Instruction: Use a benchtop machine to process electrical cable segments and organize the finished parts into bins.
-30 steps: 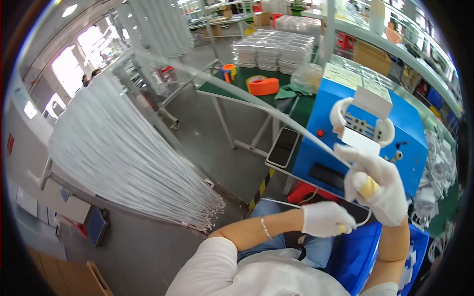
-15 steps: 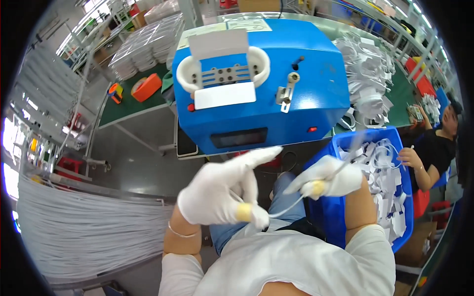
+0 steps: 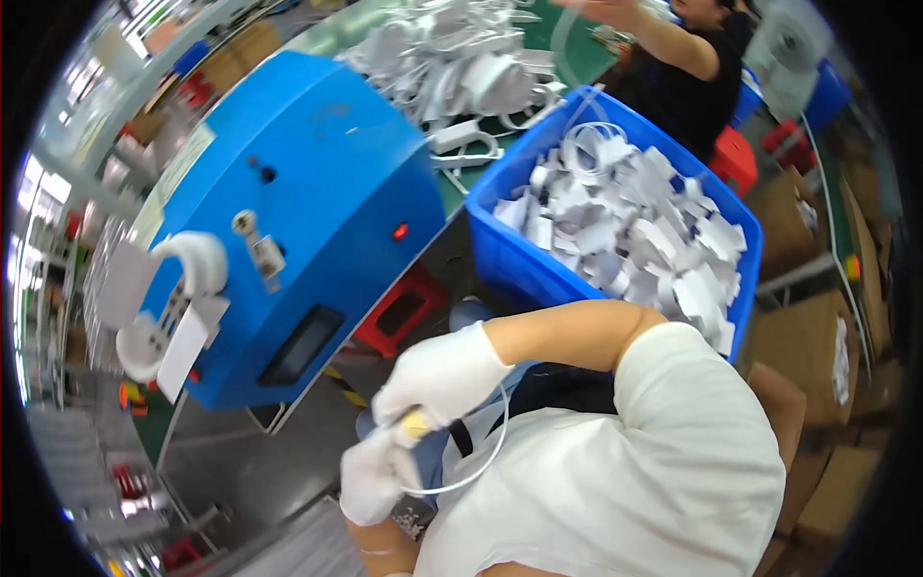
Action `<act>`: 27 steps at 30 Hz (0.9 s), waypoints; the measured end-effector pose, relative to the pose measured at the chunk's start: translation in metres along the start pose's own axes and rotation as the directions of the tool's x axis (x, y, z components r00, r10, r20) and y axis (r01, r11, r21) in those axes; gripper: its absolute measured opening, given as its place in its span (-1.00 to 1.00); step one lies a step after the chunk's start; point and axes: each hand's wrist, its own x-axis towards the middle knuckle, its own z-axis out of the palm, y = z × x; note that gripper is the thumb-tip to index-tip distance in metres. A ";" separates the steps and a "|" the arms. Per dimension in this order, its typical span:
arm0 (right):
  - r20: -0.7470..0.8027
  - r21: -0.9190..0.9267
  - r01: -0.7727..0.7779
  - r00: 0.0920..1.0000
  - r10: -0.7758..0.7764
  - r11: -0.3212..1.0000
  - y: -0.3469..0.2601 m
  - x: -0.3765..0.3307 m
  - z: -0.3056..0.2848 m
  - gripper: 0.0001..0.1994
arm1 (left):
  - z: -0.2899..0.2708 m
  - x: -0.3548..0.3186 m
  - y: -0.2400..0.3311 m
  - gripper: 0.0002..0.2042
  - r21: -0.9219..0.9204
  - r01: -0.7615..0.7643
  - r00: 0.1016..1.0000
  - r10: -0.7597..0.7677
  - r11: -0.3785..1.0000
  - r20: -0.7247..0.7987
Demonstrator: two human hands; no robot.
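Both my hands wear white gloves and are together over my lap. My right hand is closed in a pinch, with yellow tape round one finger. Just below it, my left hand is closed, its fingertips close against the right ones. A thin white cable bows in a loop beside my shirt, running from the left hand up to the right. Its ends are hidden in the gloves. To the left stands a blue machine with a dark screen, a red switch and a white curved fixture on it.
A blue bin full of white cables and paper tags stands beyond my right arm. White coiled cables are heaped on the green table behind. Another person works at the far right. Red stools and cardboard boxes stand around.
My view has swung to the right, so the machine sits farther left and tilted. My hands, apart before, have come together. The cable now bows out in a wider loop.
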 end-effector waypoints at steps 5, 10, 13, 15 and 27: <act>-0.092 0.161 0.096 0.992 -0.082 0.982 0.012 -0.018 0.005 -0.83 | 0.023 0.013 -0.059 -0.24 -0.516 -0.393 0.910 0.241 0.761 -0.338; -0.106 0.543 -0.075 0.982 0.157 0.837 0.006 -0.049 -0.023 -0.79 | -0.051 -0.007 -0.131 -0.68 -0.503 -0.822 0.545 0.116 0.268 -0.830; -0.388 0.884 0.305 0.901 0.194 0.353 0.047 -0.083 -0.036 -0.49 | -0.066 -0.042 -0.110 -0.68 -0.489 -0.839 0.524 0.108 0.238 -0.845; -0.577 0.814 0.580 0.813 0.079 -0.034 0.079 -0.101 -0.056 -0.41 | -0.093 -0.062 -0.115 -0.69 -0.415 -0.890 0.440 0.111 0.189 -0.891; -0.757 -0.477 -0.156 0.572 -0.315 0.865 -0.004 -0.017 -0.053 -0.75 | -0.051 -0.010 0.015 -0.64 -0.198 -0.710 0.646 0.513 0.676 -0.565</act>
